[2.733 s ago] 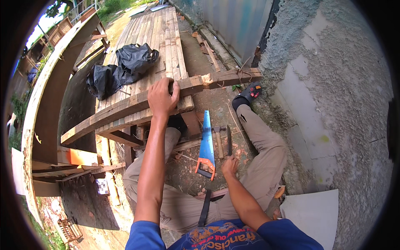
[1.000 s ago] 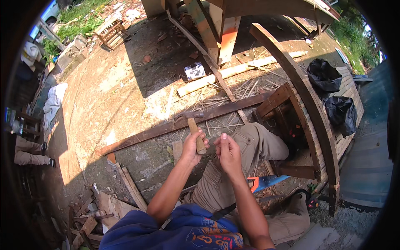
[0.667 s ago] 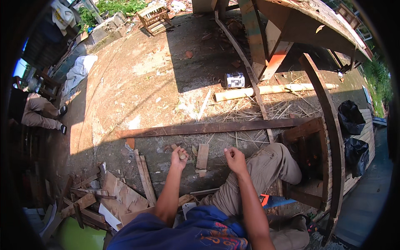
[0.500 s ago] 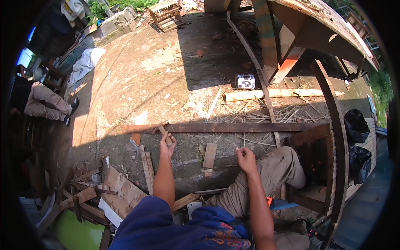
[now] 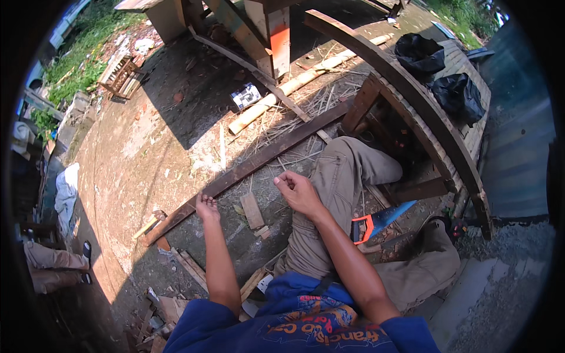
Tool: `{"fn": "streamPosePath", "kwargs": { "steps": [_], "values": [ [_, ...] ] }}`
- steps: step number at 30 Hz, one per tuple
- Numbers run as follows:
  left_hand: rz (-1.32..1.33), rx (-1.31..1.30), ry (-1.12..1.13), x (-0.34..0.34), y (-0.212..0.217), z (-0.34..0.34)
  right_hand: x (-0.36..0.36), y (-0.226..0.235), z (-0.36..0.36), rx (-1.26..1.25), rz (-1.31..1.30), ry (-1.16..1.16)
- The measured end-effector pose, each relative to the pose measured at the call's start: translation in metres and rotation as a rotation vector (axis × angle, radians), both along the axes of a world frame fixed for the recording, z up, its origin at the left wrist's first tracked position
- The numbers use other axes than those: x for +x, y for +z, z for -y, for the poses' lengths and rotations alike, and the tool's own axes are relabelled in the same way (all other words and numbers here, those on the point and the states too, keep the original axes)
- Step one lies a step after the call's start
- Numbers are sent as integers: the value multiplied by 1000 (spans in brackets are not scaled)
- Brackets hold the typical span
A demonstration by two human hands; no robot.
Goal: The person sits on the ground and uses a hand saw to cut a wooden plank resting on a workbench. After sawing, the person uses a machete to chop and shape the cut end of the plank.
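Observation:
A long dark wooden plank (image 5: 259, 156) lies slanting across the ground in front of me. My left hand (image 5: 207, 208) is at its near edge, palm up, fingers apart and loosely curled with nothing in them. I cannot tell whether it touches the wood. Beside the plank's left end lies a hammer (image 5: 150, 223) with a light wooden handle. My right hand (image 5: 299, 192) is above my bent leg, its thumb and fingers pinched together; what they hold, if anything, is too small to make out. Below it rests a handsaw (image 5: 376, 221) with an orange handle and bluish blade.
A wooden frame (image 5: 406, 138) stands at my right, with black plastic bags (image 5: 456, 97) behind. Farther ahead are a bamboo pole (image 5: 294, 84), a tin can (image 5: 245, 95) and a tilted wooden structure (image 5: 278, 44). Short wood pieces (image 5: 252, 210) lie nearby. Another person's legs (image 5: 59, 262) show at left.
My left hand has let go of the hammer, which now lies by the plank's left end. The view has turned to the right. My right hand stays pinched.

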State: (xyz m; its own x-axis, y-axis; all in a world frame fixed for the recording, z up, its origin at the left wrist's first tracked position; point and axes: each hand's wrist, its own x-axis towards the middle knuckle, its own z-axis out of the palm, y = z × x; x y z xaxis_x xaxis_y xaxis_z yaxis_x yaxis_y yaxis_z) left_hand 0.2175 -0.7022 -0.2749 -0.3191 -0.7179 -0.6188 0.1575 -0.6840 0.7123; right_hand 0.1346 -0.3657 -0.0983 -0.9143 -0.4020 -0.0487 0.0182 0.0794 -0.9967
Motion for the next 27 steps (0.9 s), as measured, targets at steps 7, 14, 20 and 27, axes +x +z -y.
{"fn": "streamPosePath", "kwargs": {
  "steps": [7, 14, 20, 27],
  "values": [
    [-298, -133, -663, -90, 131, -268, 36, 50, -179, -644, 239, -526],
    [-503, -725, -1150, -124, 182, -398, 139, -115, -365, -154, 546, -1307],
    [-541, -1059, -1949, -106, 122, -490, 180, -226, -360, 596, 894, -1327],
    [-443, -998, -2132, -97, 101, -510, 174, -282, -350, 706, 1032, -1352]
  ]
}}
